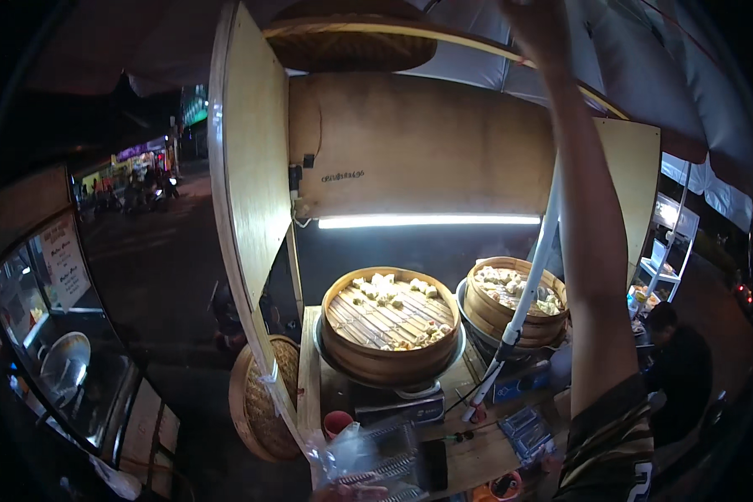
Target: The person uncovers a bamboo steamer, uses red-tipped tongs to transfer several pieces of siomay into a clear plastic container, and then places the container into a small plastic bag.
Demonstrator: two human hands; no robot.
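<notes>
My right hand (537, 29) is raised high at the top edge, against a thin curved wooden strip (477, 46) that runs under the canopy; its fingers are cut off by the frame. A round bamboo lid (351, 38) hangs up there to its left. Only a sliver of my left hand (350, 492) shows at the bottom edge, under a clear plastic container (376, 456) that it holds. Below stand two open bamboo steamers, a large one (389, 356) and a smaller one (487, 318), both with dumplings around the rim.
A white pole (527, 309) slants down in front of the smaller steamer. A woven lid (263, 402) leans against the cart's left side below an upright wooden panel (247, 192). A strip light (427, 221) glows behind. A person (678, 360) sits at the right.
</notes>
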